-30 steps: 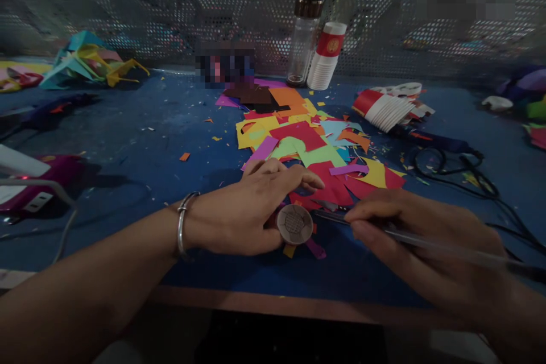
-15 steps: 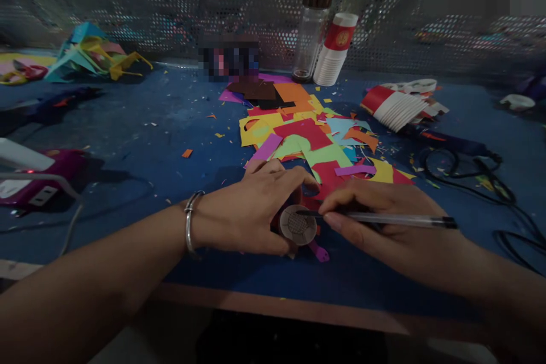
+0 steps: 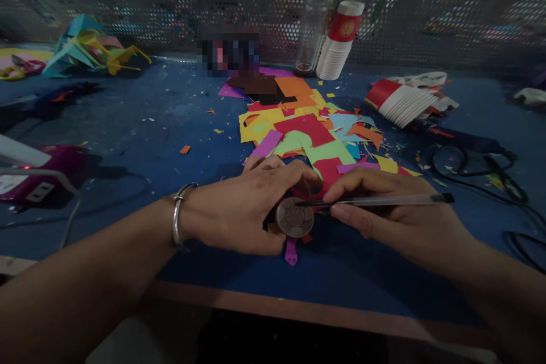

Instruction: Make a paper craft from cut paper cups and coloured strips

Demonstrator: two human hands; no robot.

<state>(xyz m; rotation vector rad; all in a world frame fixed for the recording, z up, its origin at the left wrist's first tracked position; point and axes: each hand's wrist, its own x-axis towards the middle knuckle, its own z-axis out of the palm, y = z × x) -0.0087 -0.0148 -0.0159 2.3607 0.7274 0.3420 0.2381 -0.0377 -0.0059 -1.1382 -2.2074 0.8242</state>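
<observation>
My left hand (image 3: 241, 205) is closed around the side of an upturned paper cup (image 3: 294, 227), whose round base faces up with a grid of dark lines and spokes drawn on it. From under the cup a purple paper strip (image 3: 291, 252) with small dark marks points toward the near table edge. Between thumb and fingers, my right hand (image 3: 384, 205) grips a clear-barrelled black pen (image 3: 392, 200). The pen's tip meets the base near its upper edge. Most of the cup's wall is hidden by my left hand.
Coloured paper scraps (image 3: 307, 131) spread beyond my hands. Behind them stand a glass bottle (image 3: 313, 28) and stacked paper cups (image 3: 339, 42); another cup stack (image 3: 403, 103) lies at right beside a dark corded tool (image 3: 464, 139). A purple power strip (image 3: 46, 182) sits left.
The cup has turned clockwise, its purple strip swinging from lower right to straight down. The pen stays against the base, its tip now nearer the upper edge. The view has shifted slightly.
</observation>
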